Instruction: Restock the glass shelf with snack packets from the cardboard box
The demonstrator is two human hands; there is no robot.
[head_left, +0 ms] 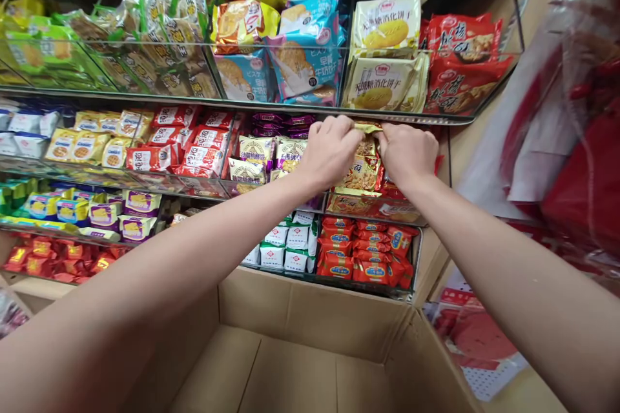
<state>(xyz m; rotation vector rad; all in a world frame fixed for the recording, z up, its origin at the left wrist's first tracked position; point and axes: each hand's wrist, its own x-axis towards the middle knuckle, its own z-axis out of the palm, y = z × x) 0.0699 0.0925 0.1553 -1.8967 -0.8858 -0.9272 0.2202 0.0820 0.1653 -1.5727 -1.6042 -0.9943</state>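
Both my hands reach into the right end of the middle shelf. My left hand has its fingers curled at the left edge of a gold snack packet. My right hand is closed at the packet's upper right edge. The packet's top edge shows between the two hands, and parts of it are hidden behind my fingers. Cream packets lie left of my left hand, with purple packets behind them. Red packaging shows partly behind my right hand.
An open cardboard box stands below the shelves. White-green packets and red packets fill the lower shelf. Cream biscuit packs sit on the upper shelf, behind a clear guard. Plastic bags hang at the right.
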